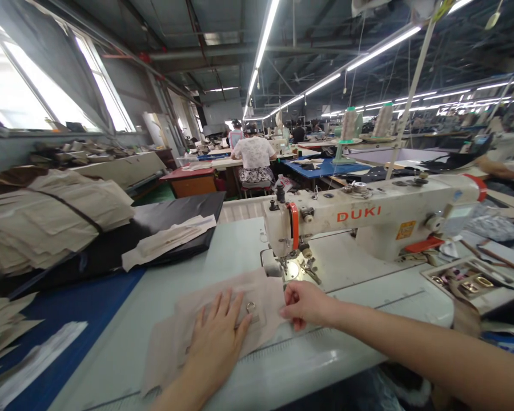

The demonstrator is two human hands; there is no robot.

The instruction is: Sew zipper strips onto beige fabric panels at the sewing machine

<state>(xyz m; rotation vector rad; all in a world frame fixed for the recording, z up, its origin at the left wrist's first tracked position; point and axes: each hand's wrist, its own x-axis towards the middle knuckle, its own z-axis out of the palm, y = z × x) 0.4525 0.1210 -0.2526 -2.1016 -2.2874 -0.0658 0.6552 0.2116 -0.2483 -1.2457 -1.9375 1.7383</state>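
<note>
A beige fabric piece (265,291) lies on the pale sewing table, left of and in front of the needle area. My left hand (218,331) rests flat on it with the fingers spread, pressing on its middle. A metal ring (251,307) sits on the fabric just right of those fingers. At the fabric's right edge, my right hand (304,303) has its fingers closed in a pinch on the cloth. Right behind that hand stands the white sewing machine (360,214), its lamp lighting the needle plate (293,269). The lower left of the fabric is partly covered by my left hand and forearm.
Stacked beige panels (51,217), tied with a dark band, are at the left. Closer in, a narrow beige strip (171,240) lies on black material. A tray of metal fittings (471,282) stands at the right. Another person (253,154) sits further back.
</note>
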